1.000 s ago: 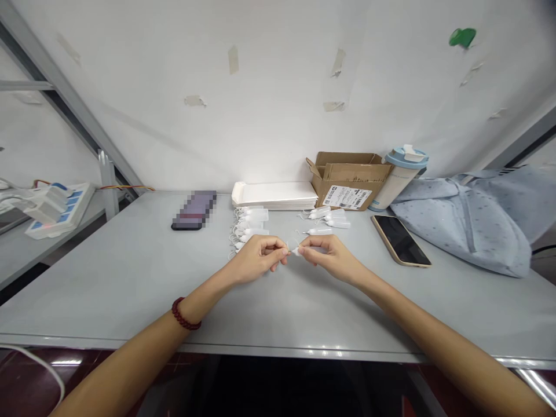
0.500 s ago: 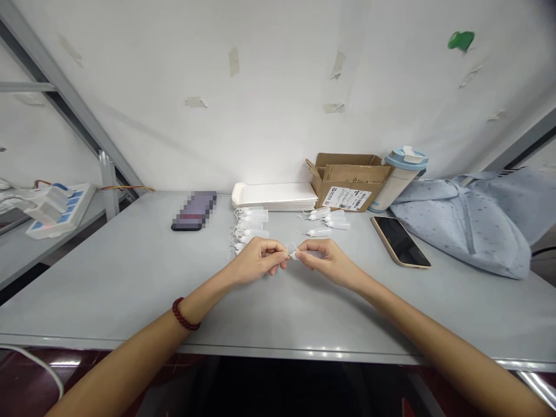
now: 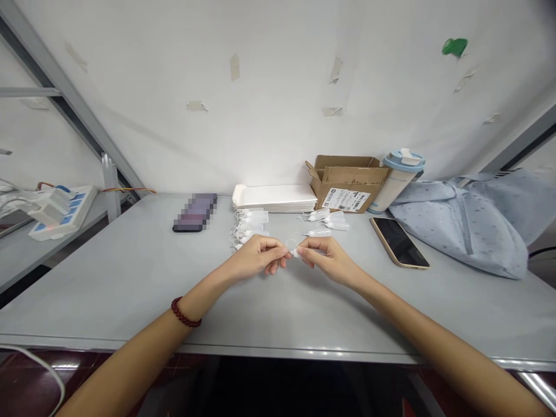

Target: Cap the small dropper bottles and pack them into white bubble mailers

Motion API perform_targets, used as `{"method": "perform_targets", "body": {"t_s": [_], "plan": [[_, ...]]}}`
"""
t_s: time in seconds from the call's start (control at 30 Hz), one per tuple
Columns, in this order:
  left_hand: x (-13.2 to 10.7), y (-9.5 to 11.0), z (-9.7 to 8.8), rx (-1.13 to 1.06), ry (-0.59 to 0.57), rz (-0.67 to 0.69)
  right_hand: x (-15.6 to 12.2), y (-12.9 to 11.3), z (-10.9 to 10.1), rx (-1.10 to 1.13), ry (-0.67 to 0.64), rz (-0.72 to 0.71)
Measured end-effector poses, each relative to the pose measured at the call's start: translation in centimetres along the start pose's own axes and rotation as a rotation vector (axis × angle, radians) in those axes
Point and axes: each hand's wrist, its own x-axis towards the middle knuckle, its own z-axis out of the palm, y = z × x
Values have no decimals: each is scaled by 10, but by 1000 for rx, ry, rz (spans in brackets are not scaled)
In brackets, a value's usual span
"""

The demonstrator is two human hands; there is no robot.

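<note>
Over the middle of the grey table (image 3: 130,278), my left hand (image 3: 256,259) and my right hand (image 3: 326,259) meet fingertip to fingertip. Both pinch a small white plastic piece with a thin loop (image 3: 294,251) held between them. My left wrist wears a dark red bead bracelet (image 3: 185,314). Just behind my left hand lies a row of small white tags with strings (image 3: 249,226). A few small clear vials (image 3: 326,219) lie behind my right hand.
A stack of white trays (image 3: 274,197) and an open cardboard box (image 3: 347,182) stand at the wall. A blue-lidded cup (image 3: 397,179), a phone (image 3: 399,242) and a light blue bag (image 3: 469,223) lie right. A dark phone (image 3: 194,212) lies left. A power strip (image 3: 56,208) sits far left.
My hands stay together on the small white piece with only slight finger shifts. The view has tilted a little.
</note>
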Motion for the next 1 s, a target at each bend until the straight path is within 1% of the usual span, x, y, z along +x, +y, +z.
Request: {"method": "perform_targets", "body": {"t_s": [0.23,0.4,0.47,0.53,0.63,0.7,0.77,0.87,0.93,1.0], "plan": [[-4,-2,5,62,25,-25,-1,8,6,17,-33,49],[-2,-1,4,104,34,-5,0,7,8,-2,-34,21],[-2,1,-1,116,49,11,2,5,8,13,-22,11],[-2,3,-11,118,92,32,5,6,5,44,16,31],[-4,4,-35,130,219,47,11,15,-4,51,134,83],[-8,4,-53,161,287,17,16,26,-14,-43,244,85],[-13,6,-68,216,322,-20,19,38,-25,-243,333,26],[-18,8,-80,315,321,-51,23,54,-38,-528,369,-77],[-18,7,-83,363,300,-73,23,60,-42,-638,335,-80],[-17,5,-85,386,288,-95,24,63,-44,-695,287,-60]]}}
